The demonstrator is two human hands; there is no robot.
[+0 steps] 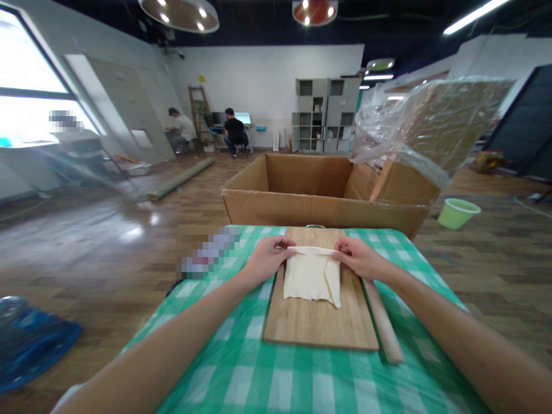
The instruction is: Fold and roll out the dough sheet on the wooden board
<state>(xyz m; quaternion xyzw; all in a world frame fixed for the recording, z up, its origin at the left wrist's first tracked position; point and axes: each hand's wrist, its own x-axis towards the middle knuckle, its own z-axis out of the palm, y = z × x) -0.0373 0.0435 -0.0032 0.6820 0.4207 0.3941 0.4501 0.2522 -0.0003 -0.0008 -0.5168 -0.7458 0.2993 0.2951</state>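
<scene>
A pale sheet of dough [311,277] lies on a wooden cutting board [319,322] on the green checked tablecloth [259,368]. My left hand [268,257] pinches the dough's far left corner. My right hand [359,257] pinches its far right corner. The far edge is folded over toward me between both hands. A wooden rolling pin [383,325] lies along the board's right side, just under my right wrist.
A large open cardboard box [319,201] stands right behind the table, with crumpled clear plastic [426,126] at its right. A green bucket [457,212] sits on the floor to the right. Two people sit at desks far back. A blue bag [30,339] lies at left.
</scene>
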